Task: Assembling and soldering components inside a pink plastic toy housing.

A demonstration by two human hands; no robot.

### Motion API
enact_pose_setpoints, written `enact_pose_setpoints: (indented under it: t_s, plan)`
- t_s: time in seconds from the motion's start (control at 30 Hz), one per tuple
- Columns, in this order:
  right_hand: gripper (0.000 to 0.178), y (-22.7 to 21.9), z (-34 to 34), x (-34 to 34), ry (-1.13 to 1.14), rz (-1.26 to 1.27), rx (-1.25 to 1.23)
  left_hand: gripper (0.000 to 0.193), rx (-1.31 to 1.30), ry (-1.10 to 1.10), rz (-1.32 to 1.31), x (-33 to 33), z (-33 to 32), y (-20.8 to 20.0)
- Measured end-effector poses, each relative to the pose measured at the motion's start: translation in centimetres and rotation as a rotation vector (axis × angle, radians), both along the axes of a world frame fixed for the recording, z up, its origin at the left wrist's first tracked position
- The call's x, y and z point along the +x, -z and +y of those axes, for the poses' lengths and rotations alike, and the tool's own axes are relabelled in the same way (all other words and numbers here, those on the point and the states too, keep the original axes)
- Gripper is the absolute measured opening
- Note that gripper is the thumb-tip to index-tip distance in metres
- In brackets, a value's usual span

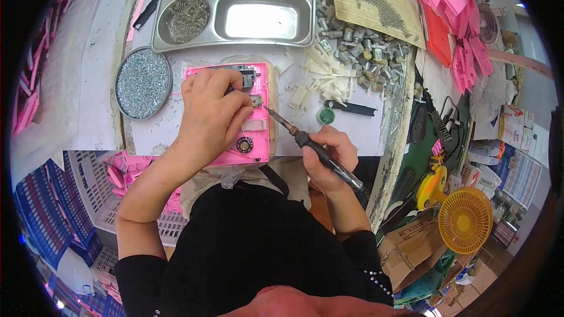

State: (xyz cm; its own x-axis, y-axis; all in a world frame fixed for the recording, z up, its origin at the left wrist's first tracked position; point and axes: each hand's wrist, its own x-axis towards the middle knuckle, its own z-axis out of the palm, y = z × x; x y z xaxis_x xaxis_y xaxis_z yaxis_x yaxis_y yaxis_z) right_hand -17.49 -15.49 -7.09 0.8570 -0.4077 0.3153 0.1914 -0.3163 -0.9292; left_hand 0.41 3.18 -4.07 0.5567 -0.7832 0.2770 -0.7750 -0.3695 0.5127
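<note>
A pink plastic housing (261, 141) lies at the near edge of the white work surface. Over its left part bends my left hand (212, 103), fingers pinched together; what they hold, if anything, is hidden beneath them. A grey motor-like part (249, 76) sits in the housing's far end, and a small round dark part (244, 145) in its near end. My right hand (332, 155) grips a soldering iron (317, 151) by its black handle. The iron's tip points left and away from me, close to a small metal piece (257, 100) beside my left fingers.
A steel compartment tray (235, 42) with springs stands at the back. Left of the housing is a round dish of small screws (143, 82). White plastic pieces (322, 73), many small motors (376, 53) and a small green pot (325, 115) lie right. A yellow fan (465, 220) stands far right.
</note>
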Motion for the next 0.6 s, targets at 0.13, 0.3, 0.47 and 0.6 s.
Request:
enact_pose_setpoints:
  t_s: [0.13, 0.3, 0.47, 0.6]
  plan:
    - [0.023, 0.05, 0.0, 0.43, -0.002, -0.028, -0.017, 0.016, 0.008, 0.011, 0.025, 0.14, 0.11, -0.12]
    - [0.024, 0.22, -0.12, 0.51, -0.004, -0.047, -0.022, 0.016, 0.009, 0.018, 0.033, 0.22, 0.09, -0.17]
    - [0.024, 0.12, -0.12, 0.62, -0.003, -0.046, -0.027, 0.016, 0.002, 0.01, 0.064, 0.25, 0.08, -0.19]
    - [0.024, 0.13, -0.15, 0.67, -0.004, -0.045, -0.04, 0.016, 0.009, 0.013, 0.066, 0.25, 0.1, -0.23]
